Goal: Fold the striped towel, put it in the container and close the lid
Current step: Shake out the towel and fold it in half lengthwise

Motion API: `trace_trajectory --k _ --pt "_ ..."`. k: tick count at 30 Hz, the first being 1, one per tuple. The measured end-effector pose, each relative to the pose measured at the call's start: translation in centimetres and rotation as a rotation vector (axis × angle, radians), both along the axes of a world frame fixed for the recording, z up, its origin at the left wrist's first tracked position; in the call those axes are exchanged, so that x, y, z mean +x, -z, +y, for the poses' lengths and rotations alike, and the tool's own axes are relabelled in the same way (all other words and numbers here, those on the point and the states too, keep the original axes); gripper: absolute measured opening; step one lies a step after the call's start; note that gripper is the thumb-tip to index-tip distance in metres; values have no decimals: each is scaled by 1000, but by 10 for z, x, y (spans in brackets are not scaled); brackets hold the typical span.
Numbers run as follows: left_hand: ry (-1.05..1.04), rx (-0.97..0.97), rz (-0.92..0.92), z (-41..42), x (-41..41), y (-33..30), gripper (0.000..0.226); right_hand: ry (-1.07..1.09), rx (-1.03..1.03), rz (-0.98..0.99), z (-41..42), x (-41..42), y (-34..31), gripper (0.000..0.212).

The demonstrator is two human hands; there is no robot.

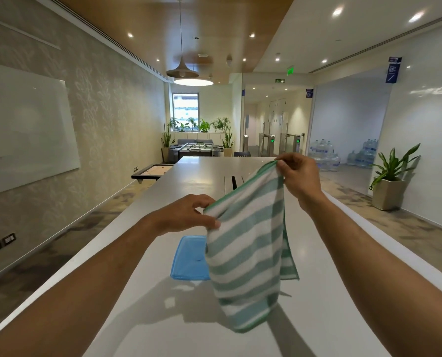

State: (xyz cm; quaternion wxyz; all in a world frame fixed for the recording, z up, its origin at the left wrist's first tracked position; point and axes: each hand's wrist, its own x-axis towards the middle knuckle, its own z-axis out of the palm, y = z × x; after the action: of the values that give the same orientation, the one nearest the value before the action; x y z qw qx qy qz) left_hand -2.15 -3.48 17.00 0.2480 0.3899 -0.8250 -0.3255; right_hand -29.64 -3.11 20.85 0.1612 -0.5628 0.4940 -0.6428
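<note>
The green-and-white striped towel (250, 248) hangs in the air above the table, doubled over and drooping to a point. My left hand (189, 215) pinches its lower left corner. My right hand (299, 176) pinches the upper right corner, higher and farther away. A blue plastic lid (189, 258) lies flat on the white table (163, 318), just below my left hand and partly hidden behind the towel. The container itself is not visible; the towel may cover it.
The long white table runs away from me, with a dark cable slot (234, 182) in its middle. The floor drops off at both sides. A potted plant (389, 181) stands at the right wall, water bottles (325, 155) behind glass.
</note>
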Motion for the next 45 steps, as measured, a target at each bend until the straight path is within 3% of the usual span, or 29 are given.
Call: trace_trajectory --k 5,9,11,16,18,21,24,28,30,33,35,38,42,45 --pt "-21 14 -69 -7 22 -7 21 43 15 -2 -2 -18 3 11" --pt "-218 -261 -178 -13 29 -20 20 26 23 35 0 -23 5 13" --pt "-325 -367 -95 -18 29 -24 21 8 26 42 1 -23 3 13" --pt "-362 -387 275 -24 30 -30 8 -57 34 38 7 -17 -4 11" --pt "-361 -399 309 -26 30 -29 24 -77 30 37 9 -15 -6 10" --pt "-343 -284 324 -30 34 -29 43 -101 35 24 10 -14 -5 12" --pt "-160 -49 477 -29 40 -32 29 -178 77 -14 14 -17 -8 12" --pt "54 194 799 -30 53 -35 14 -664 130 -260 24 -34 -12 14" --pt "-25 169 794 -32 49 -34 7 -541 128 -191 21 -30 -9 12" --pt "-452 -150 543 -39 32 -29 7 -31 102 161 10 -11 -1 10" --pt "-512 -260 514 -42 24 -27 8 28 55 165 6 -3 3 12" --pt "-439 -149 654 -39 23 -30 10 -173 43 5 14 -5 0 11" --pt "-401 -80 730 -35 30 -33 10 -497 123 -16 24 -17 -8 14" --pt "-397 -78 773 -34 32 -31 16 -617 103 -84 26 -21 -11 11"
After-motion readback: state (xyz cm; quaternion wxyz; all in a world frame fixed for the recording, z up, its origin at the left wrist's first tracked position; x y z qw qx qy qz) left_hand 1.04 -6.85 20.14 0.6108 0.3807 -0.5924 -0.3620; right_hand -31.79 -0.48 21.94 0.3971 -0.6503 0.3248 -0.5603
